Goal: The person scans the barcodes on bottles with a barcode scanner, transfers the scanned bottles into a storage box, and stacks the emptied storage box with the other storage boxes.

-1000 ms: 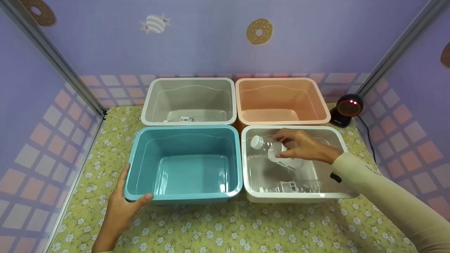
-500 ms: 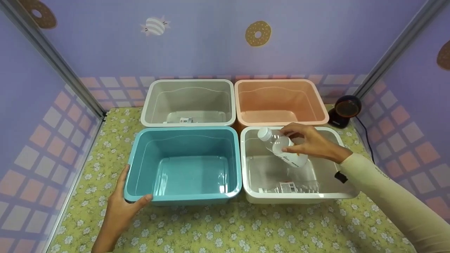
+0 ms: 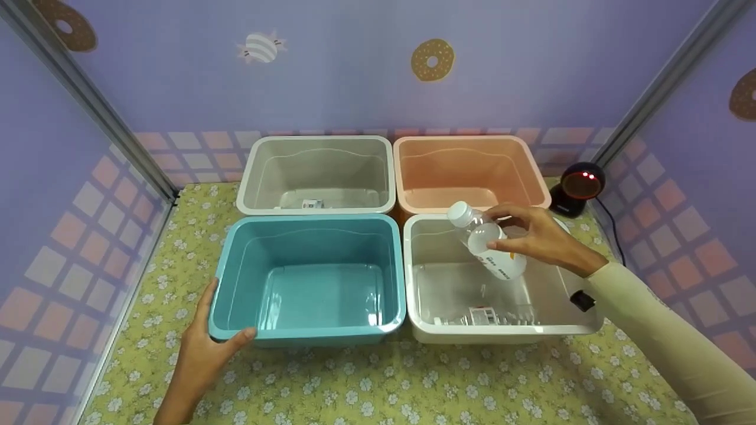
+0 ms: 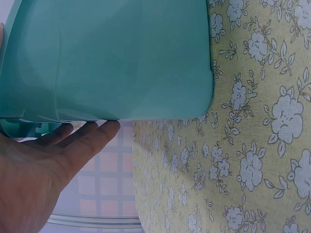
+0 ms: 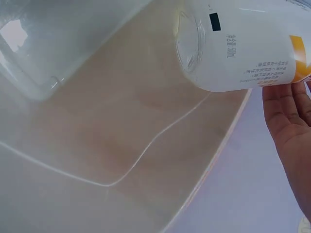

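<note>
My right hand [image 3: 543, 239] grips a clear plastic bottle [image 3: 501, 260] with a white cap and a white label. The bottle is tilted, its cap up toward the far left, above the white front-right bin [image 3: 508, 336]. In the right wrist view, the base of the bottle [image 5: 243, 53] points away from my palm [image 5: 291, 141]. Another clear bottle [image 3: 484, 317] with a printed label lies in the same bin along its near wall. My left hand [image 3: 201, 348] rests at the near-left corner of the blue bin [image 3: 322, 295], fingers [image 4: 87, 145] straight along its side and thumb on the front rim.
Behind stand a grey bin [image 3: 322, 162] with a small labelled item [image 3: 312, 203] near its front wall, and an orange bin [image 3: 466, 165]. A black scanner [image 3: 579, 186] with a cable stands at the back right. Flowered cloth [image 3: 378, 383] covers the table; patterned walls surround it.
My right hand has lifted the bottle and shifted it right, tilting it more upright. The left hand has stayed at the blue bin's corner. The scanner's red lights went off, then on again.
</note>
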`<state>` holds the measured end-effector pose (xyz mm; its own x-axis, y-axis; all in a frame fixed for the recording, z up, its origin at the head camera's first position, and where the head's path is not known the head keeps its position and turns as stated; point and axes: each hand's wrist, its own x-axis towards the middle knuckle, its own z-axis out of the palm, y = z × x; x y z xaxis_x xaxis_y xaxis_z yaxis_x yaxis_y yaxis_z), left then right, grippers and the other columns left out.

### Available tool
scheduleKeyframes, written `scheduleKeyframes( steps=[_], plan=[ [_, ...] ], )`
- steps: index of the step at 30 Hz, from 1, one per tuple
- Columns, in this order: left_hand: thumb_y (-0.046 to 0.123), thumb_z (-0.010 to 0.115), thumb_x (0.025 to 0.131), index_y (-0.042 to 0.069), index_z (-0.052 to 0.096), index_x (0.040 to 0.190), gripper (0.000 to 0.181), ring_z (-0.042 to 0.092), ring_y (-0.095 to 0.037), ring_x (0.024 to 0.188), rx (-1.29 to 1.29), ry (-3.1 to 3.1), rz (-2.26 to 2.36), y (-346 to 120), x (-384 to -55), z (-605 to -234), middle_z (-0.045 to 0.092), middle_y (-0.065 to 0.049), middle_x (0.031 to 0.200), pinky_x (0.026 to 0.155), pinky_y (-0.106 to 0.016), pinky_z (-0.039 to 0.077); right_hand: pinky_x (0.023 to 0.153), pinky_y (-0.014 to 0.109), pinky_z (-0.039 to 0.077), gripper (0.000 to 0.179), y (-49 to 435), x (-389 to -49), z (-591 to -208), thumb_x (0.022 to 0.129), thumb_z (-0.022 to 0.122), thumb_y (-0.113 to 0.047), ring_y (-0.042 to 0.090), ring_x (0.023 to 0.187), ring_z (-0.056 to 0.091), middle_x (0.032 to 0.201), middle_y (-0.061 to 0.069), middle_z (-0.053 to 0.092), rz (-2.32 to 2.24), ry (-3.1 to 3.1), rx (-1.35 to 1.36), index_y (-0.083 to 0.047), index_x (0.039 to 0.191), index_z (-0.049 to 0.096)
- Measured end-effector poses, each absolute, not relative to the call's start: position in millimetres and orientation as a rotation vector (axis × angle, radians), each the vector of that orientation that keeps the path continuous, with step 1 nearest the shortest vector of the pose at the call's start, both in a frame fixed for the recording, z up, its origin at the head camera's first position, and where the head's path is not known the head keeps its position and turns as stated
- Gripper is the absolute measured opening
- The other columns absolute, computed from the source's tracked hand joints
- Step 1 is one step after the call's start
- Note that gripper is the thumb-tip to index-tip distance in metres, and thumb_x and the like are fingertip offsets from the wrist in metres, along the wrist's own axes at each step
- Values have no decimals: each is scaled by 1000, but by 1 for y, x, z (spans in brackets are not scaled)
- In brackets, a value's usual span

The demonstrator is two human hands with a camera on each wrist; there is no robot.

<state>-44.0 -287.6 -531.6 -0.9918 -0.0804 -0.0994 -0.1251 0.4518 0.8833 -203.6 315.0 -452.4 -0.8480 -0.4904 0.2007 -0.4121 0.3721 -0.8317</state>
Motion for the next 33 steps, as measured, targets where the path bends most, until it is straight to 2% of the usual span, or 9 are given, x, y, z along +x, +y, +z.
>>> scheduleKeyframes(
  steps=[14, 25, 33],
  plan=[
    [37, 86, 99, 42, 0, 178, 116, 50, -62, 143, -224, 2637, 1596, -286, -43, -531, 21, -33, 177, 102, -65, 59, 99, 24, 59, 46, 327, -197, -437, 89, 87, 11, 17, 109, 75, 126, 20, 75, -1592, 2576, -794, 8, 133, 74],
    [35, 86, 99, 40, 0, 178, 117, 44, -64, 147, -205, 2650, 1599, -287, -43, -532, 17, -32, 178, 104, -71, 55, 103, 27, 59, 51, 341, -193, -430, 90, 83, 15, 19, 118, 75, 132, 20, 73, -1665, 2571, -788, 7, 138, 71],
    [33, 86, 99, 37, 1, 179, 116, 51, -63, 142, -190, 2663, 1609, -287, -43, -534, 23, -35, 176, 100, -66, 59, 102, 28, 59, 52, 350, -192, -428, 86, 81, 22, 21, 113, 76, 128, 15, 75, -1756, 2587, -808, 9, 136, 72]
  ],
)
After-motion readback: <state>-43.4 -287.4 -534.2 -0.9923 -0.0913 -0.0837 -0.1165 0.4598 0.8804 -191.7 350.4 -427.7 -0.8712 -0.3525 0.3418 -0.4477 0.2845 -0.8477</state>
